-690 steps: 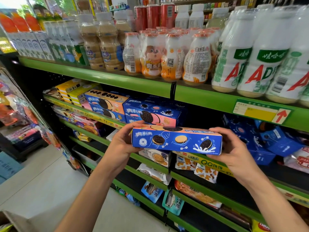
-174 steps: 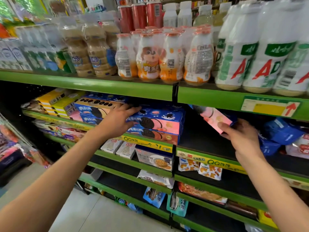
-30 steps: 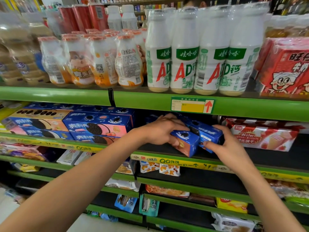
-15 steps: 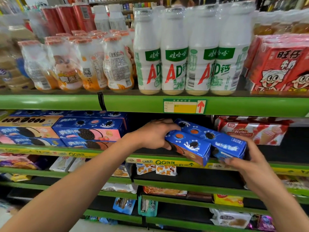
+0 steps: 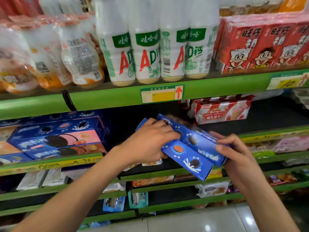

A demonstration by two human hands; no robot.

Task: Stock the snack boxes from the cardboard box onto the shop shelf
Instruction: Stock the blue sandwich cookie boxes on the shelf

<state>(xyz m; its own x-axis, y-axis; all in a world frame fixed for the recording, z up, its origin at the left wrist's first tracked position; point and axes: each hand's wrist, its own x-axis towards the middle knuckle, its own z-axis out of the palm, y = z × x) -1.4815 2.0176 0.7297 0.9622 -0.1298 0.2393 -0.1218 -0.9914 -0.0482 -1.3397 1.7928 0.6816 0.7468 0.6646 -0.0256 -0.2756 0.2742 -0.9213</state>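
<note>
Blue snack boxes point(image 5: 190, 148) pulled out from shelf point(image 5: 103, 101), left hand point(image 5: 148, 143) and right hand point(image 5: 234, 151) gripping them

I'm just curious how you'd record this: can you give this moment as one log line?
left hand: holds blue cookie boxes | right hand: grips their right end | boxes: tilted, in front of shelf edge | step: placing not done

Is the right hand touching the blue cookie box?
Touching. The head view shows the right hand with its fingers wrapped around the end of the blue cookie box, with no gap between them.
</note>
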